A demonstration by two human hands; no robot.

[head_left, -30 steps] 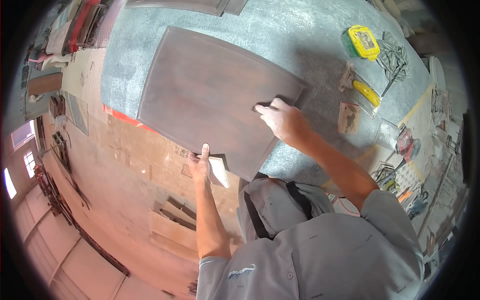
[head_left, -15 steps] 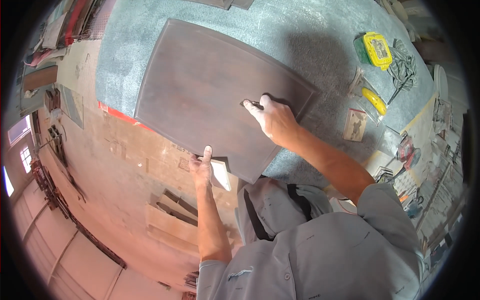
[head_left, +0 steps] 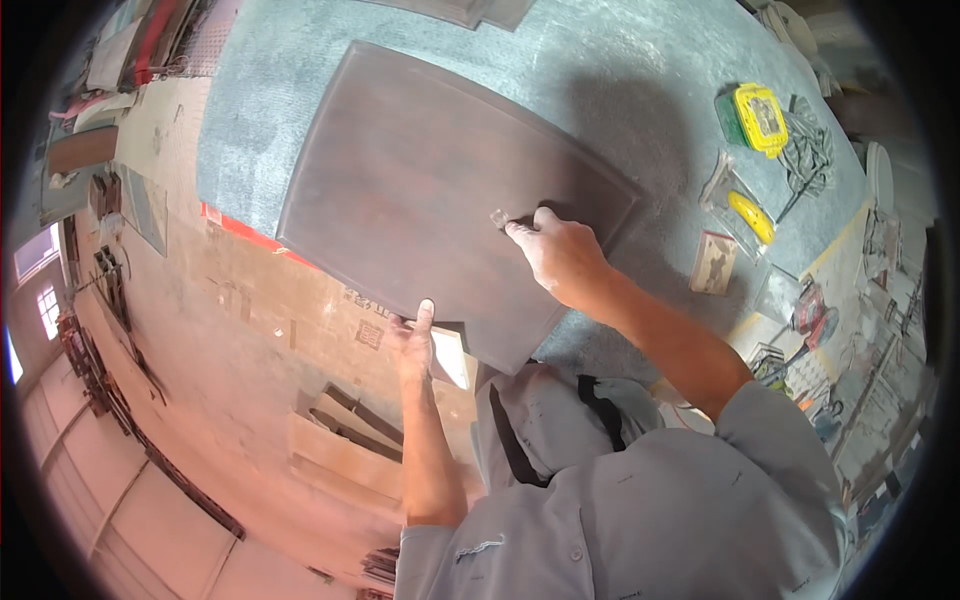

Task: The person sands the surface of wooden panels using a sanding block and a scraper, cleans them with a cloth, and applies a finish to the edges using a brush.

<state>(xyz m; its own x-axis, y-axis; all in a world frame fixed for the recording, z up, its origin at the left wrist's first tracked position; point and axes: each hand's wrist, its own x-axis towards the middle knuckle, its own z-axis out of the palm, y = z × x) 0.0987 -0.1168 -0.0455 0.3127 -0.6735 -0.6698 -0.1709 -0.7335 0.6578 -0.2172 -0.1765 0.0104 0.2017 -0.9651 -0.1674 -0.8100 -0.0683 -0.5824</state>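
A large dark brown wooden panel (head_left: 420, 180) with curved edges lies on the grey-green carpeted table (head_left: 620, 90), its near edge overhanging the table. My left hand (head_left: 414, 345) grips that overhanging near edge, thumb on top. My right hand (head_left: 560, 255) presses a small pale pad (head_left: 499, 217) against the panel's top surface near its right side.
At the table's right lie a yellow-and-green tool (head_left: 760, 112), a dark rag (head_left: 810, 140), a yellow object (head_left: 750, 215) in a clear wrapper and a sheet of sandpaper (head_left: 714, 264). More panels (head_left: 470, 10) rest at the far edge. Wooden boards (head_left: 340, 440) lie on the floor below.
My right hand has slid left and farther across the panel with the pad. My left hand has stayed on the near edge.
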